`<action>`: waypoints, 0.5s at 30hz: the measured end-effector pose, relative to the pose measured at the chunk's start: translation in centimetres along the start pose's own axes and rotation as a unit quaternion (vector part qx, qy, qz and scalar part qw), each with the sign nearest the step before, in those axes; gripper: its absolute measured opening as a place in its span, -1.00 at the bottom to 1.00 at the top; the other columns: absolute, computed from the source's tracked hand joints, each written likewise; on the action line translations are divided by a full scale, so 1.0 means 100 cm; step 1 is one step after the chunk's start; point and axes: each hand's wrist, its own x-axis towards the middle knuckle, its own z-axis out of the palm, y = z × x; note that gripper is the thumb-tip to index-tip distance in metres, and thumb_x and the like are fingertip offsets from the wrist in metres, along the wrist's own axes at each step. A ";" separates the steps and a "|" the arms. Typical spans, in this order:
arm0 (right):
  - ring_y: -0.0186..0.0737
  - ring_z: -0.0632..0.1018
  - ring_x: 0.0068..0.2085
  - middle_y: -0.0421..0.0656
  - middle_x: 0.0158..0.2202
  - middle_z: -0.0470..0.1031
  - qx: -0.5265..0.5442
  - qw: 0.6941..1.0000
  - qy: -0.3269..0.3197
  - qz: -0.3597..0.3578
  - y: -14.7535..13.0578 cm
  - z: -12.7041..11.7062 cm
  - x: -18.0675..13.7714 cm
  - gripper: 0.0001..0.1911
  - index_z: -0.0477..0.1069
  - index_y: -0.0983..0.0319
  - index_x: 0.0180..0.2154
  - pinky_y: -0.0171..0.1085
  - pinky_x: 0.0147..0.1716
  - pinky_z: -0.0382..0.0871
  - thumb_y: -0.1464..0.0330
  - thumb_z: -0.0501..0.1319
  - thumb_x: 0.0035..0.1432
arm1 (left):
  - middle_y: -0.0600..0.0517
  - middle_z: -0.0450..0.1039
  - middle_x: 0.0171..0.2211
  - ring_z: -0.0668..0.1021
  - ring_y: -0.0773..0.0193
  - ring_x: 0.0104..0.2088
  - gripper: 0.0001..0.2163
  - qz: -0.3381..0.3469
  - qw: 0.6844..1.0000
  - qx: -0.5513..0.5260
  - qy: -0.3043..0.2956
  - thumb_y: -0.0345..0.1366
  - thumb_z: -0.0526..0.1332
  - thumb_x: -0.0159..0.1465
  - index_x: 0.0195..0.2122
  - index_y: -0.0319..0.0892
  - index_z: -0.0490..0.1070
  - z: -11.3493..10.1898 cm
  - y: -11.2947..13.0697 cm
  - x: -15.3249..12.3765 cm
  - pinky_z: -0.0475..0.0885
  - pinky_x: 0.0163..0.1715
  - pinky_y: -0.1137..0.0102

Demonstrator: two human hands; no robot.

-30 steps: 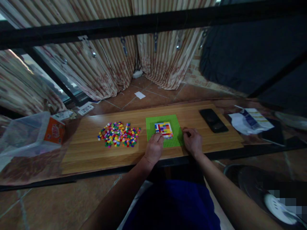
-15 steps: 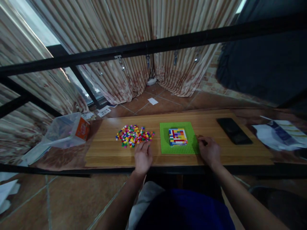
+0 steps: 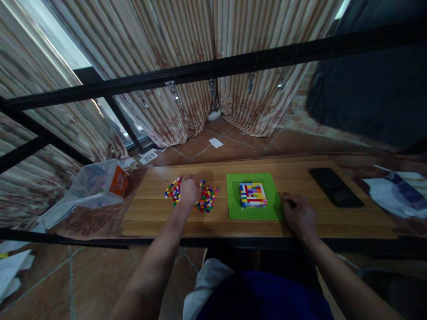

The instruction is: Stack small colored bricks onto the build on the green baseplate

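A loose pile of small multicoloured toy bricks [image 3: 207, 198] lies on the wooden board. My left hand [image 3: 191, 190] reaches over its middle and covers part of it; its fingertips are hidden among the bricks. To the right sits a green studded baseplate [image 3: 235, 213], carrying a low square block of bricks [image 3: 253, 194] in white, red, yellow, blue and purple. Beside the baseplate's right edge rests my right hand [image 3: 299, 214], its fingers curled and thumb and forefinger pinched together. Anything between those fingertips is too small to make out.
A black phone [image 3: 335, 187] lies on the board [image 3: 213, 229] at the right. Left of the board stands a clear plastic box [image 3: 96, 184] with an orange label. Papers and a plastic wrapper [image 3: 396, 191] lie at the far right. A black metal bar [image 3: 230, 66] crosses beyond the table.
My left hand has moved forward and left, from the near edge of the brick pile to over its middle. My right hand stays beside the baseplate. The view has shifted slightly.
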 end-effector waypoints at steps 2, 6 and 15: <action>-0.06 0.52 -0.31 -0.01 -0.32 0.55 0.001 1.000 0.002 -0.003 0.001 0.000 0.000 -0.68 0.51 0.25 -0.36 -0.15 -0.30 0.37 0.21 0.06 0.17 | -0.09 0.58 -0.08 0.57 0.18 -0.05 -0.68 0.003 0.999 0.010 -0.036 -0.41 0.06 0.28 -0.04 -0.13 0.54 -0.001 0.001 0.014 0.39 0.03 0.36; -0.07 0.53 -0.30 -0.02 -0.30 0.55 0.003 1.000 -0.003 0.001 0.002 0.001 0.000 -0.70 0.51 0.24 -0.35 -0.16 -0.31 0.37 0.22 0.07 0.16 | -0.08 0.61 -0.14 0.60 0.16 -0.11 -0.71 0.013 0.997 0.019 -0.080 -0.40 0.14 0.22 -0.11 -0.10 0.58 0.002 0.007 0.029 0.43 -0.04 0.36; -0.08 0.53 -0.31 -0.02 -0.31 0.55 0.013 1.000 0.011 0.002 0.001 0.003 -0.001 -0.70 0.51 0.24 -0.35 -0.16 -0.31 0.37 0.24 0.07 0.17 | -0.19 0.57 -0.14 0.60 0.07 -0.10 -0.78 0.019 0.996 0.021 -0.085 -0.46 0.19 0.16 -0.20 -0.22 0.56 0.001 0.017 0.030 0.44 -0.06 0.33</action>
